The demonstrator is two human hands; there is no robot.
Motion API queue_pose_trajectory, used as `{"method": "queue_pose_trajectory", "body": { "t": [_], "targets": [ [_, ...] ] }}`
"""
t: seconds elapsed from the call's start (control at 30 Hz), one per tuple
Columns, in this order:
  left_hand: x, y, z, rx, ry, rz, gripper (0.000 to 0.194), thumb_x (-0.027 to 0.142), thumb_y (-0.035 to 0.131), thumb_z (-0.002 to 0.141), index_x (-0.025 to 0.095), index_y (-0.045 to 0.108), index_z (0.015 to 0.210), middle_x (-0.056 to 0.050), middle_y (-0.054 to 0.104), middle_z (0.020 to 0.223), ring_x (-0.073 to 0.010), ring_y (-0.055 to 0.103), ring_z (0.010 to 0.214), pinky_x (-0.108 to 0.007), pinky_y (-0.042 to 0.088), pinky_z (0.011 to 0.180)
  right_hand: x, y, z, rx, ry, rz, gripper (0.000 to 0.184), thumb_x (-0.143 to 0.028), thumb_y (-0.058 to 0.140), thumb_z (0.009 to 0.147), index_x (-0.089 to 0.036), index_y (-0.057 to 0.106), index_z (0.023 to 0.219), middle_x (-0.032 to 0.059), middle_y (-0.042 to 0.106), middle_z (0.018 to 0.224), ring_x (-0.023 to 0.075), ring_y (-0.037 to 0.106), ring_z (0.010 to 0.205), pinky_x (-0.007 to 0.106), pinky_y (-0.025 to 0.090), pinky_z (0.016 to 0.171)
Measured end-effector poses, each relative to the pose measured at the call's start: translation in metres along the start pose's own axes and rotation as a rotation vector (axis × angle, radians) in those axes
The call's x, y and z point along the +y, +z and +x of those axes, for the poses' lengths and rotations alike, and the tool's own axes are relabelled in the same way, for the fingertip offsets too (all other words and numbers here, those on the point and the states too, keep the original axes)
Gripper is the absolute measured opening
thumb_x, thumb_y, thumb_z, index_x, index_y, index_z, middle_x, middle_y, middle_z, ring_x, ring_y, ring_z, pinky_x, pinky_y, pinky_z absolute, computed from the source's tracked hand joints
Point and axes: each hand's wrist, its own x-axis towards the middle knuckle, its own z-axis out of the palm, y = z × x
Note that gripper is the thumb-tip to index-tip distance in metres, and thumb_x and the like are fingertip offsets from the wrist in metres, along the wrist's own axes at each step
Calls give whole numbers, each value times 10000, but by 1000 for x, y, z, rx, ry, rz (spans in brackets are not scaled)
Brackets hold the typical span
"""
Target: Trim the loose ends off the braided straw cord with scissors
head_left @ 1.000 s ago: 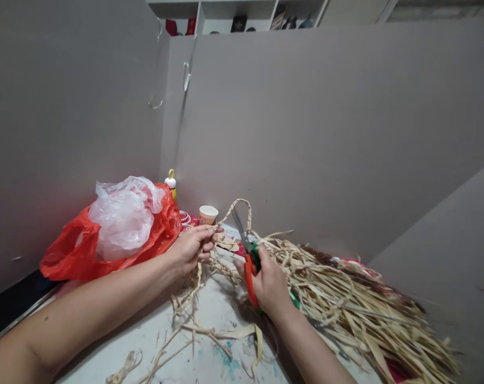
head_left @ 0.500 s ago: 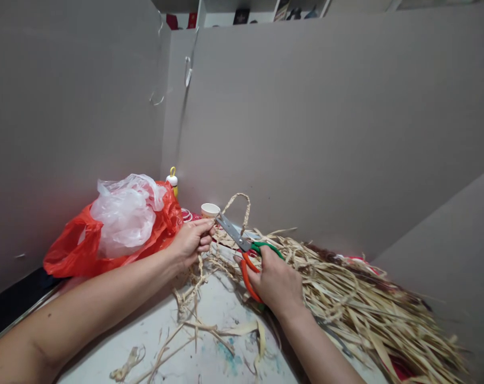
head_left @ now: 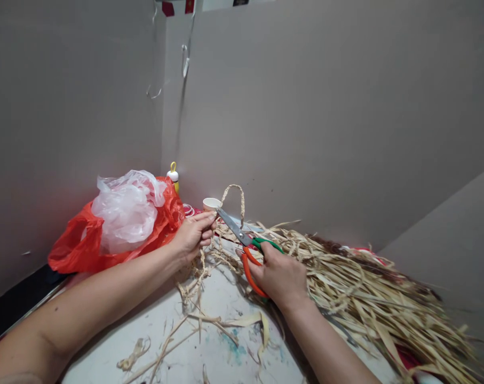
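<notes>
My left hand [head_left: 194, 233] pinches a braided straw cord [head_left: 242, 202] between thumb and fingers. The cord arches up from the fingertips in a loop and drops behind the blades; more of it hangs below the hand onto the table. Scissors [head_left: 234, 228] with one orange and one green handle are gripped in my right hand [head_left: 282, 274]. Their blades point up and left, with the tips right at my left fingertips beside the cord. Whether the blades touch the cord there, I cannot make out.
A large heap of dry straw strips [head_left: 357, 282] covers the right side of the white, stained table [head_left: 225, 362]. At the left lies a red plastic bag [head_left: 76, 242] with a clear bag [head_left: 125, 213] on it. A paper cup [head_left: 212, 204] and a yellow-white bottle [head_left: 173, 176] stand near the wall.
My right hand has swung the scissors from nearly upright to slanting left, bringing the tips to my left fingertips. The left hand keeps its pinch on the cord. The view has tilted down slightly.
</notes>
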Motion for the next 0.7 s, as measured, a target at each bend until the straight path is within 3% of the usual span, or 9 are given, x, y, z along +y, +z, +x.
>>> {"method": "queue_pose_trajectory", "body": {
  "t": [0.27,0.5,0.7],
  "targets": [
    [-3,-2,3,18,-9,-37,193,170,676,710,123,586,874,35,485,607,-8,306,397,-119,181,363,-1,0,0,58,-12,30,492,-657,425,812,-209,614,736,18,624,529,147,534,452,262,192,494],
    [-3,-3,2,12,-14,-41,190,175,705,674,128,583,812,33,490,605,-13,326,404,-121,190,365,-2,1,0,13,8,55,509,-662,422,802,-204,632,726,18,619,511,132,518,422,263,215,486],
    [-1,-2,3,7,-8,-38,193,170,684,706,123,607,876,23,513,626,-24,392,420,-122,241,364,-2,1,-1,32,19,100,498,-666,439,796,-217,638,711,12,626,506,144,555,438,258,238,478]
  ]
}}
